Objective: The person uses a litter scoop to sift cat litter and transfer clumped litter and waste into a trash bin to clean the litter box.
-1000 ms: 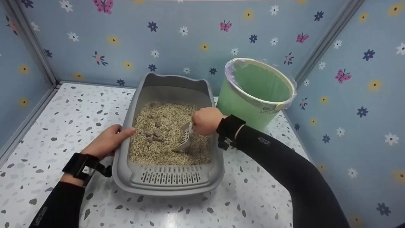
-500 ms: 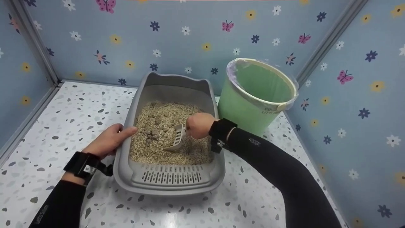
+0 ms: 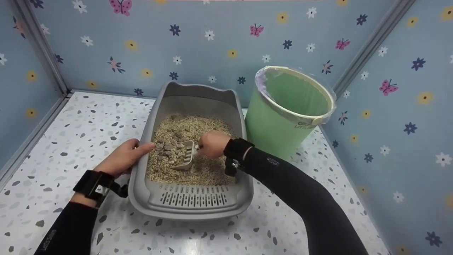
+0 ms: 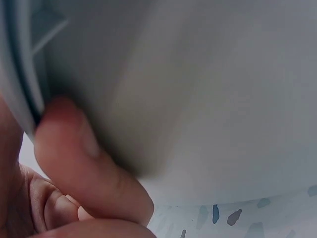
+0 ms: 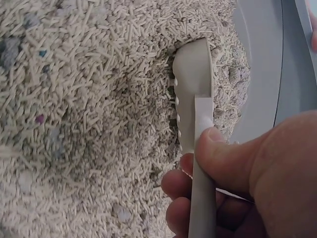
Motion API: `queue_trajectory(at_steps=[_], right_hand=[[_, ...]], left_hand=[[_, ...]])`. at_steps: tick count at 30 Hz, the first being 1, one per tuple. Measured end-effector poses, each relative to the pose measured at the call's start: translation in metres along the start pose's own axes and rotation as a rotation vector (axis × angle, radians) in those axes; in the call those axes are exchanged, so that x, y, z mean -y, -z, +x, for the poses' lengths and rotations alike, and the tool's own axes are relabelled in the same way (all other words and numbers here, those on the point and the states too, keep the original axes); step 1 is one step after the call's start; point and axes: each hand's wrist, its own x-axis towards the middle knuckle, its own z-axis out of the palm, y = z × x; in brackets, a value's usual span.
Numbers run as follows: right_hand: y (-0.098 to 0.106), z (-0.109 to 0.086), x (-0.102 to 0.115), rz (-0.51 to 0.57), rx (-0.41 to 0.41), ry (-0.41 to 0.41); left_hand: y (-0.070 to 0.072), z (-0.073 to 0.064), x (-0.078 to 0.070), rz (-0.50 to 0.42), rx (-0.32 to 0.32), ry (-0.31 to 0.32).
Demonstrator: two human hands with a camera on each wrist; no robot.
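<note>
A grey litter box (image 3: 193,211) filled with pellet cat litter (image 3: 208,173) stands on the speckled surface. My left hand (image 3: 122,157) grips its left rim, thumb over the top; in the left wrist view a curled finger (image 4: 89,163) presses under the rim from outside. My right hand (image 3: 214,144) holds the handle of a slotted litter scoop (image 3: 188,156), its blade tilted down into the litter. In the right wrist view the thumb lies along the scoop handle (image 5: 202,198). Dark clumps (image 3: 164,148) lie just left of the scoop blade, near the left wall.
A green bin (image 3: 274,127) lined with a clear bag stands right behind the box's right side, below my right forearm's far side. Flower-patterned panels (image 3: 212,46) close off the back and both sides. The white speckled surface (image 3: 106,120) lies around the box.
My right hand has moved left and slightly toward me, pushing the scoop through the litter up to the dark clumps. My left hand keeps its grip on the rim.
</note>
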Motion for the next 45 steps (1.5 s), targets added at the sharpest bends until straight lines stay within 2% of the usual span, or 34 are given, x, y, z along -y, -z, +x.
queue_trajectory(at_steps=[10,16,24,29,37,45], right_hand=[[-0.015,0.015,0.006,0.160,0.016,-0.021],[-0.027,0.025,0.006,0.169,-0.011,-0.017],[-0.033,0.029,0.006,0.297,-0.002,-0.138],[-0.032,0.030,0.004,0.367,0.014,-0.174],[-0.030,0.032,0.002,0.322,0.016,-0.104],[-0.028,0.029,0.002,0.337,0.027,-0.097]], left_hand=[[0.000,-0.001,-0.003,0.027,-0.010,0.005],[0.001,-0.002,-0.002,0.027,-0.010,0.012],[0.001,-0.004,-0.002,0.048,-0.014,0.012],[0.000,-0.003,-0.003,0.046,-0.011,0.009],[0.001,-0.003,-0.002,0.042,-0.015,0.014],[0.001,-0.004,-0.002,0.033,-0.009,0.010]])
